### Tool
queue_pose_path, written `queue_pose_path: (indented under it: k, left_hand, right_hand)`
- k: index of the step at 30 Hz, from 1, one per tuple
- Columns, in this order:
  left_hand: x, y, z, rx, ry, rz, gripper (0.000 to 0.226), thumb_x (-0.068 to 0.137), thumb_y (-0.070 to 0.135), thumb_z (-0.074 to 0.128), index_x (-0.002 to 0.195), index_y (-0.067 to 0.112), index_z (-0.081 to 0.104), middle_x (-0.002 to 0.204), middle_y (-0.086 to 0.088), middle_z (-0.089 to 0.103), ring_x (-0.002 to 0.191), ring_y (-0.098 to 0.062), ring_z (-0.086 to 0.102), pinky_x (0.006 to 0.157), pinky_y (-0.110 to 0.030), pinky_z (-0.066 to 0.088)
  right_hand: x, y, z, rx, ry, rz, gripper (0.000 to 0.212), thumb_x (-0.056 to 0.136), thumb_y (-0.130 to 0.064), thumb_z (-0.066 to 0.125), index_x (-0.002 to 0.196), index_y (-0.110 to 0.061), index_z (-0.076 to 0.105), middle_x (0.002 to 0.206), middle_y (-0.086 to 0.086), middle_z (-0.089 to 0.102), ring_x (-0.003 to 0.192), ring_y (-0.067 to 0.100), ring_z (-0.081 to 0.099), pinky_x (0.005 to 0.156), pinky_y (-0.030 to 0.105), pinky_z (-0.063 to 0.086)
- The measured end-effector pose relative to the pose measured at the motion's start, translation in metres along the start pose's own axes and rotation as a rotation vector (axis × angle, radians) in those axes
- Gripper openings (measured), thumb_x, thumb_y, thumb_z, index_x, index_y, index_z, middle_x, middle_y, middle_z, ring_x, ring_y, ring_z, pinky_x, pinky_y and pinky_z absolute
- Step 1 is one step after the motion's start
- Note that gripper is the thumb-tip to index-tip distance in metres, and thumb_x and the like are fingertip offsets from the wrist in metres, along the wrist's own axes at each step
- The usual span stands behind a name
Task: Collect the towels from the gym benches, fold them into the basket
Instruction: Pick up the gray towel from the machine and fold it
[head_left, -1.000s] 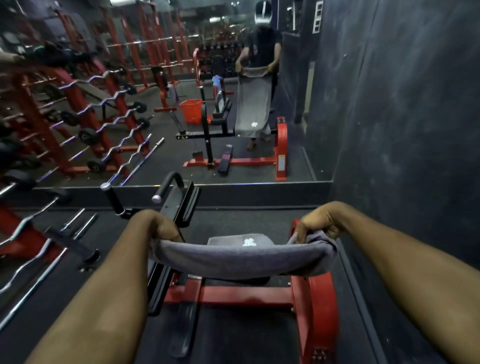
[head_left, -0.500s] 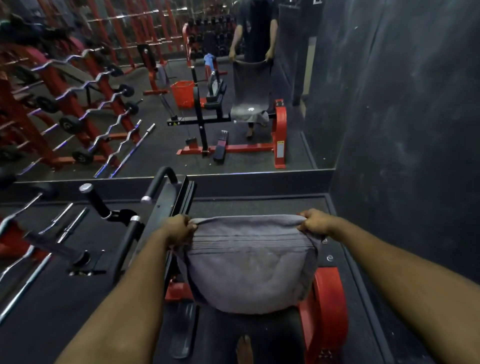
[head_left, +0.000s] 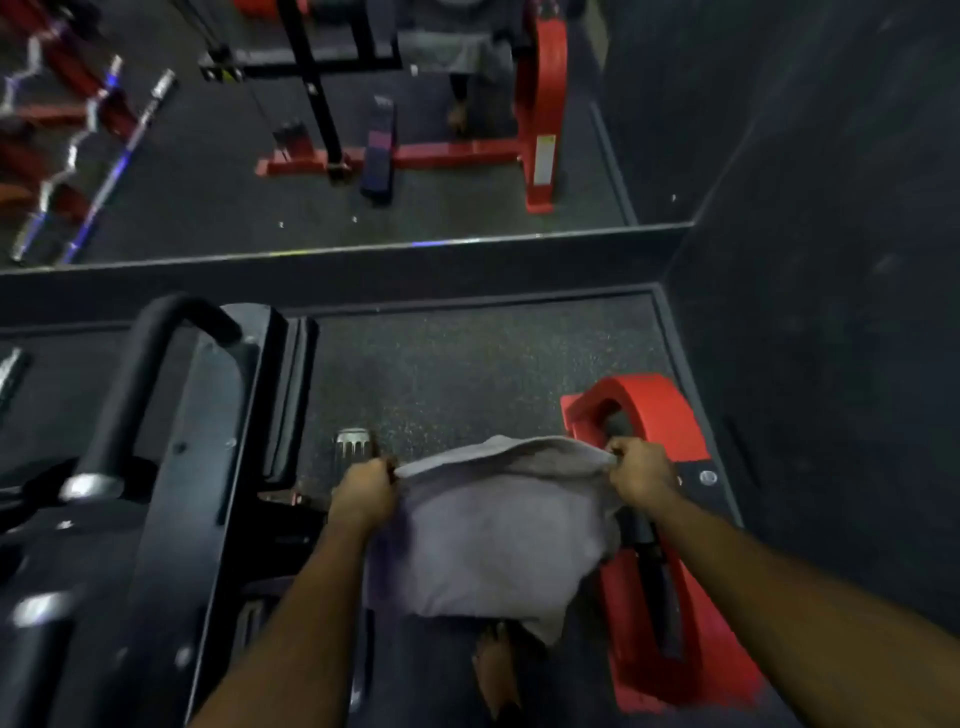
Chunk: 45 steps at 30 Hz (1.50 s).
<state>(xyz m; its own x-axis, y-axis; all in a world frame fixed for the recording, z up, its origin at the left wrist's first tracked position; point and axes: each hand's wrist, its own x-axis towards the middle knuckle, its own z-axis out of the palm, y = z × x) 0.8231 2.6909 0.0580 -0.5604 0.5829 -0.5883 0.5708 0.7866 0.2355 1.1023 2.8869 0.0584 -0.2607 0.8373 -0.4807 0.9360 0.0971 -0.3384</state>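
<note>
I see the dark speckled floor (head_left: 467, 374) filling most of the view, shut in on the right by a dark wall (head_left: 831, 260) and on the far side by a low ledge under a mirror (head_left: 218, 202). On the left a black machine frame (head_left: 171, 493) runs from near to far, with a curved handle at its far end. On the right a red machine base (head_left: 660, 410) lies along the foot of the wall. Between the two is a lane of bare floor, and the grey towel (head_left: 498, 551) hangs over it, held up off the floor. Its right side overlaps the red base from my angle; I cannot tell whether it touches. The towel is stretched by its top edge from one hand to the other and sags below them in a loose, rounded sheet, with one lower corner dangling near the right. The left hand (head_left: 363, 493) grips the top left corner, fingers curled round the cloth, just beside the black frame. The right hand (head_left: 641, 473) holds the top right corner in a tight fist over the red base. Both forearms reach in from the near edge, well apart and about level. Beyond the towel the floor lies open up to the ledge. A small ribbed metal plate (head_left: 352, 441) sits just beyond the left hand, and a bare foot (head_left: 496, 670) shows under the towel's lower edge.
</note>
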Motion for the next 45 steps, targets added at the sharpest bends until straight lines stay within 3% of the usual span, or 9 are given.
queue_pose_path:
  k: [11,15,18,21,27,30,35,41,45]
  left_hand:
    - [0.124,-0.006,0.058,0.101,0.014,-0.086,0.036,0.093,0.033,0.045,0.12,0.012,0.057,0.135,-0.015,0.05,0.129,-0.034,0.04,0.106,-0.057,0.029]
    - [0.187,-0.015,0.085,0.002,-0.236,-0.076,0.05,0.091,0.043,0.048,0.123,0.005,0.059,0.135,-0.019,0.055,0.12,-0.035,0.053,0.101,-0.038,0.039]
    - [0.202,-0.015,0.088,-0.079,-0.497,-0.083,0.039,0.083,0.041,0.046,0.09,0.012,0.07,0.103,-0.009,0.072,0.088,-0.017,0.066,0.087,-0.025,0.049]
    - [0.203,-0.016,0.087,-0.117,-0.578,-0.062,0.033,0.09,0.013,0.04,0.063,0.015,0.059,0.057,0.0,0.059,0.05,-0.009,0.053,0.055,-0.019,0.046]
    - [0.182,-0.018,0.042,-0.084,-0.166,0.124,0.013,0.087,0.017,0.056,0.093,0.008,0.064,0.089,-0.013,0.07,0.085,-0.031,0.065,0.073,-0.032,0.047]
    - [0.151,-0.006,0.009,-0.025,-0.099,0.168,0.016,0.09,0.02,0.062,0.097,0.007,0.064,0.093,-0.014,0.068,0.091,-0.032,0.063,0.074,-0.033,0.045]
    - [0.079,0.007,-0.048,0.065,-0.102,0.269,0.015,0.087,0.027,0.069,0.091,0.014,0.064,0.083,-0.004,0.061,0.084,-0.025,0.061,0.068,-0.025,0.037]
    - [-0.038,0.035,-0.094,0.021,-0.093,0.428,0.015,0.079,0.027,0.078,0.076,0.023,0.064,0.07,0.008,0.061,0.065,-0.009,0.054,0.055,-0.019,0.04]
    - [-0.147,0.071,-0.122,0.086,-0.079,0.535,0.007,0.077,0.027,0.076,0.073,0.03,0.07,0.07,0.012,0.066,0.068,-0.005,0.06,0.061,-0.02,0.047]
  right_hand:
    - [0.104,0.005,0.098,-0.008,0.026,0.064,0.017,0.081,-0.018,0.055,0.089,-0.018,0.07,0.102,0.013,0.068,0.101,0.036,0.061,0.087,0.041,0.05]
    - [0.148,0.008,0.141,-0.001,-0.099,0.144,0.022,0.084,-0.021,0.054,0.097,-0.013,0.069,0.114,0.013,0.065,0.112,0.034,0.058,0.097,0.04,0.038]
    - [0.164,0.01,0.159,0.176,-0.327,0.228,0.025,0.096,-0.024,0.048,0.098,-0.01,0.068,0.121,0.016,0.062,0.116,0.033,0.056,0.096,0.036,0.039]
    - [0.157,0.018,0.164,0.523,-0.485,0.369,0.027,0.088,-0.028,0.056,0.067,-0.014,0.064,0.079,0.012,0.067,0.074,0.027,0.064,0.074,0.034,0.047]
    - [0.156,0.013,0.114,0.409,-0.213,0.112,0.018,0.081,-0.021,0.073,0.072,-0.02,0.057,0.07,-0.004,0.061,0.067,0.013,0.056,0.061,0.028,0.044]
    - [0.141,0.012,0.073,0.16,-0.345,-0.021,0.017,0.073,-0.013,0.067,0.086,-0.023,0.062,0.088,-0.002,0.067,0.08,0.012,0.061,0.062,0.025,0.045]
    - [0.084,0.009,0.014,-0.212,-0.443,-0.09,0.005,0.067,-0.016,0.063,0.069,-0.013,0.059,0.069,0.001,0.063,0.061,0.016,0.059,0.05,0.02,0.041]
    - [-0.013,0.018,-0.03,-0.346,-0.321,-0.086,0.016,0.065,-0.022,0.07,0.066,-0.012,0.058,0.068,0.0,0.059,0.076,0.02,0.059,0.067,0.027,0.044]
    - [-0.091,0.046,-0.041,-0.388,-0.28,-0.064,0.051,0.058,-0.041,0.069,0.1,-0.011,0.07,0.098,0.006,0.07,0.096,0.025,0.066,0.087,0.037,0.049]
